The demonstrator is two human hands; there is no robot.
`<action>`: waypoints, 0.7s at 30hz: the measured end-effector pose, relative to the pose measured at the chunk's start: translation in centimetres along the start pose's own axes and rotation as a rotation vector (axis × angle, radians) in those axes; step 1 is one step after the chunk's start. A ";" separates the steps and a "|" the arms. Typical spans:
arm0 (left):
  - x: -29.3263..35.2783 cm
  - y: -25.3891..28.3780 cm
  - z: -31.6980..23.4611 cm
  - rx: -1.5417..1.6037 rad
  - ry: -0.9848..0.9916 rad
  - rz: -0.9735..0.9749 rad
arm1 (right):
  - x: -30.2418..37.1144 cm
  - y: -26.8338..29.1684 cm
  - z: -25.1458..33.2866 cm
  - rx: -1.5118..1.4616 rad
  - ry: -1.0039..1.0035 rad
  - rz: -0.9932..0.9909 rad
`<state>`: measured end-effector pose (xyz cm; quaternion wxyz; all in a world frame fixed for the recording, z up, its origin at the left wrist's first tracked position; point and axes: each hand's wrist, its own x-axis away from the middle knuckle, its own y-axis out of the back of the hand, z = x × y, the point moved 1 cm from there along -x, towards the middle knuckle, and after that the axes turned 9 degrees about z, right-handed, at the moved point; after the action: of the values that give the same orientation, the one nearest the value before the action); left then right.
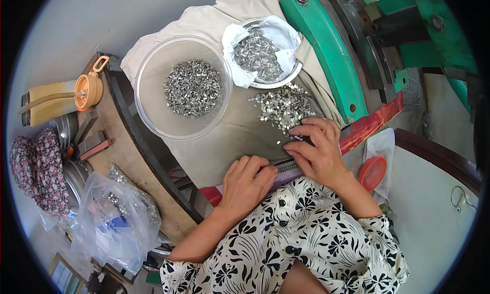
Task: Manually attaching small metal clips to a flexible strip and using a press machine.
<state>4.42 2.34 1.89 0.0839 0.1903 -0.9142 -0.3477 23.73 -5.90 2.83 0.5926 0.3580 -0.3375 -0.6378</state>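
My left hand (248, 183) is closed, fingers curled by the left end of a narrow strip of small metal pieces in a row (287, 166) at the table's near edge. What its fingertips grip is hidden. My right hand (322, 150) is bent over the near side of a loose pile of small flat silvery metal discs (286, 106). Its fingers are drawn together, and I cannot make out what is between them. Beyond the pile stands a metal bowl (301, 69) lined with white cloth, holding thin metal pins (259, 54).
A big clear plastic tub (144, 110) of short metal pieces (192, 87) stands left on the beige cloth (204, 161). A green machine (326, 54) borders the right. Further left, a wooden bench (133, 166) holds plastic bags (115, 233). A red lid (372, 173) lies at right.
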 end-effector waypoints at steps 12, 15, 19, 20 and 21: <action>0.2 -0.2 0.0 0.051 0.045 -0.011 | -1.2 -0.4 0.5 0.038 -0.034 -0.061; 0.2 -0.1 0.0 0.066 0.035 -0.020 | -1.0 -0.8 0.5 0.086 -0.004 -0.050; 0.4 -0.3 0.2 0.077 0.034 -0.036 | -0.7 -0.9 0.5 0.064 0.017 -0.053; 0.5 -0.3 0.2 0.077 0.035 -0.036 | -0.5 -0.9 0.6 0.039 0.029 -0.062; 0.5 -0.3 0.2 0.077 0.040 -0.031 | -0.2 -0.9 0.8 0.028 0.042 -0.061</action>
<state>3.98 2.08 1.56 0.0891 0.2145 -0.9221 -0.3095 22.65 -5.64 2.49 0.5747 0.3899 -0.3228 -0.6430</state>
